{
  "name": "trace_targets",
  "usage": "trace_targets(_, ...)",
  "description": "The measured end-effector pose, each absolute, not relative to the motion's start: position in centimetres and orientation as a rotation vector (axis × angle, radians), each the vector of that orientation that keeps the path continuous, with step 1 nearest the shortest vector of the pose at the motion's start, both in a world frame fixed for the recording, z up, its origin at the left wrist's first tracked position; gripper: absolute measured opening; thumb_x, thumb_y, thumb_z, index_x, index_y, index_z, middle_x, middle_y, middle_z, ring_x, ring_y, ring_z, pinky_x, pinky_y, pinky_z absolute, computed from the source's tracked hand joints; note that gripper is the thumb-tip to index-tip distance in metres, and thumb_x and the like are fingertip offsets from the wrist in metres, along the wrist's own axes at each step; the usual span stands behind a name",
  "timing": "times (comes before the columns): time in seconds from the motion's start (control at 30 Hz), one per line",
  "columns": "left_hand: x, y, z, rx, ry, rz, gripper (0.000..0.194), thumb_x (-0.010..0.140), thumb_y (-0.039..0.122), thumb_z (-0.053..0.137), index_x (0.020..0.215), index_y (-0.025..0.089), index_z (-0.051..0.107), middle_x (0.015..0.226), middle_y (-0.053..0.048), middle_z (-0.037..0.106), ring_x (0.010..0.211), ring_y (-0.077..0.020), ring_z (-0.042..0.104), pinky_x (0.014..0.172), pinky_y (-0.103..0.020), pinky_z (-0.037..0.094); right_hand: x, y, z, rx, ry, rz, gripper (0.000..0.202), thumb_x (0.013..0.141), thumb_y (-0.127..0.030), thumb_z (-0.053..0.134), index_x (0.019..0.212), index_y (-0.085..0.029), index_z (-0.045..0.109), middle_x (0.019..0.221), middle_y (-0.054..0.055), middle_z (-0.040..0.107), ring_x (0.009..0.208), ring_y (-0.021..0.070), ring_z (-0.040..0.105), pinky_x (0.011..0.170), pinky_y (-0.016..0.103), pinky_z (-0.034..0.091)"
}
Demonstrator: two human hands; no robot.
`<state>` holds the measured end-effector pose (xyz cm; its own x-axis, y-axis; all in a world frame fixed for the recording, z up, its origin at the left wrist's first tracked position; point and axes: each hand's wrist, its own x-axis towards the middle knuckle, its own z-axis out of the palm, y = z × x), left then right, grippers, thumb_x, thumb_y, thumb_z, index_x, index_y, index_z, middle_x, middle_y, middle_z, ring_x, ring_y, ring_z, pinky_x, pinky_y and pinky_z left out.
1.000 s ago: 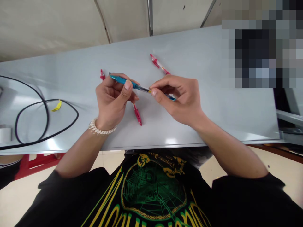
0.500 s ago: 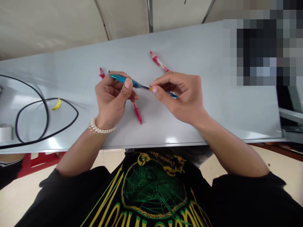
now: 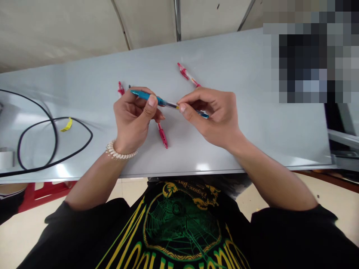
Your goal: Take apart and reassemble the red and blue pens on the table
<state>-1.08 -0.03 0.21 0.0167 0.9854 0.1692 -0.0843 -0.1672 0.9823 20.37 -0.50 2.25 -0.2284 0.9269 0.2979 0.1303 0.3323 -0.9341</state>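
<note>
Above the table, a blue pen (image 3: 168, 104) with a clear barrel is held between both hands, tilted slightly down to the right. My left hand (image 3: 134, 117) pinches its blue grip end between thumb and fingers. My right hand (image 3: 215, 114) closes thumb and fingertips on the clear barrel, and the pen's far end shows below the fingers. A red pen (image 3: 162, 136) lies under my left hand, its upper part hidden. Another red pen (image 3: 187, 74) lies beyond my right hand. Behind my left hand, part of a third red pen (image 3: 120, 88) shows.
A black cable (image 3: 56, 138) loops over the left of the grey table (image 3: 252, 74), with a yellow tag (image 3: 66, 124) on it. A white roll (image 3: 6, 158) stands at the left edge. Below the table is a red stool (image 3: 46, 196). The upper right is pixelated.
Hardly anything differs. Both hands keep their hold on the blue pen, and the view has shifted very slightly.
</note>
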Motion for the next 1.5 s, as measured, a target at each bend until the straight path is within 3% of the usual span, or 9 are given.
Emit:
trace_targets(0.27, -0.7, -0.1, 0.2, 1.242, 1.013, 1.407, 0.022, 0.09, 0.043, 0.088, 0.099, 0.026, 0.077, 0.079, 0.003, 0.073, 0.054, -0.0092, 0.067, 0.048, -0.023, 0.054, 20.2, -0.4, 1.8, -0.931, -1.606, 1.01, 0.021, 0.101, -0.038, 0.071, 0.089, -0.022, 0.076, 0.086, 0.001, 0.076, 0.076, 0.0145, 0.066, 0.069, 0.033, 0.054)
trace_targets(0.53, -0.3, -0.4, -0.1, 1.095, 1.051, 1.341, 0.022, 0.089, 0.04, 0.089, 0.098, 0.024, 0.078, 0.088, -0.002, 0.079, 0.076, -0.0125, 0.077, 0.066, -0.02, 0.064, 20.1, -0.2, 1.0, -0.919, -1.578, 0.907, 0.015, 0.097, -0.037, 0.078, 0.094, -0.023, 0.079, 0.089, 0.001, 0.076, 0.084, 0.0144, 0.068, 0.074, 0.029, 0.056)
trace_targets(0.9, 0.2, -0.7, 0.1, 0.957, 1.03, 1.287, 0.034, 0.083, 0.042, 0.093, 0.099, 0.019, 0.074, 0.099, -0.007, 0.084, 0.079, -0.0142, 0.08, 0.075, -0.022, 0.068, 19.6, -0.7, 0.2, -0.939, -1.446, 1.252, 0.03, 0.102, -0.05, 0.069, 0.097, -0.02, 0.072, 0.076, -0.003, 0.07, 0.052, 0.0063, 0.056, 0.05, 0.021, 0.049)
trace_targets(1.03, 0.2, -0.6, 0.0, 0.915, 1.008, 1.357, 0.032, 0.083, 0.039, 0.094, 0.098, 0.018, 0.075, 0.099, -0.006, 0.084, 0.085, -0.0135, 0.081, 0.078, -0.019, 0.067, 19.7, -0.7, 0.2, -0.973, -1.519, 1.036, 0.024, 0.098, -0.04, 0.077, 0.115, -0.023, 0.073, 0.097, 0.003, 0.077, 0.076, 0.0131, 0.071, 0.063, 0.026, 0.058)
trace_targets(1.13, 0.1, -0.6, 0.0, 0.889, 0.998, 1.381, 0.03, 0.085, 0.039, 0.093, 0.099, 0.019, 0.076, 0.102, -0.006, 0.084, 0.089, -0.0131, 0.081, 0.08, -0.017, 0.066, 19.9, -0.6, 0.1, -0.901, -1.696, 0.674, 0.014, 0.098, -0.024, 0.075, 0.112, -0.027, 0.077, 0.11, 0.005, 0.078, 0.098, 0.0188, 0.074, 0.082, 0.033, 0.063)
trace_targets(1.2, 0.1, -0.6, 0.0, 0.884, 0.997, 1.356, 0.03, 0.085, 0.04, 0.092, 0.099, 0.02, 0.076, 0.103, -0.006, 0.084, 0.091, -0.0146, 0.081, 0.082, -0.02, 0.067, 20.0, -0.6, -0.1, -0.871, -1.756, 0.589, 0.015, 0.102, -0.02, 0.066, 0.108, -0.027, 0.078, 0.097, 0.003, 0.078, 0.087, 0.0173, 0.074, 0.079, 0.032, 0.062)
trace_targets(1.3, 0.0, -0.7, 0.1, 0.883, 1.003, 1.347, 0.032, 0.084, 0.04, 0.093, 0.1, 0.02, 0.075, 0.104, -0.006, 0.084, 0.094, -0.0164, 0.082, 0.083, -0.023, 0.068, 20.0, -0.7, -0.3, -0.946, -1.756, 0.701, 0.019, 0.107, -0.024, 0.06, 0.12, -0.026, 0.074, 0.089, 0.001, 0.077, 0.07, 0.0138, 0.071, 0.067, 0.029, 0.06)
trace_targets(1.43, 0.0, -0.7, 0.2, 0.848, 1.018, 1.369, 0.029, 0.085, 0.039, 0.093, 0.098, 0.019, 0.076, 0.103, -0.006, 0.084, 0.092, -0.015, 0.081, 0.083, -0.02, 0.067, 19.9, -0.7, -0.3, -0.919, -1.792, 0.533, 0.02, 0.102, -0.027, 0.068, 0.122, -0.027, 0.073, 0.112, 0.008, 0.077, 0.096, 0.0203, 0.075, 0.076, 0.034, 0.065)
trace_targets(1.5, 0.1, -0.7, 0.4, 0.833, 1.01, 1.351, 0.028, 0.085, 0.038, 0.093, 0.099, 0.019, 0.076, 0.103, -0.005, 0.084, 0.093, -0.015, 0.081, 0.083, -0.02, 0.066, 19.9, -0.6, -0.2, -0.88, -1.839, 0.437, 0.016, 0.104, -0.021, 0.063, 0.113, -0.026, 0.075, 0.104, 0.007, 0.078, 0.091, 0.0185, 0.075, 0.077, 0.033, 0.065)
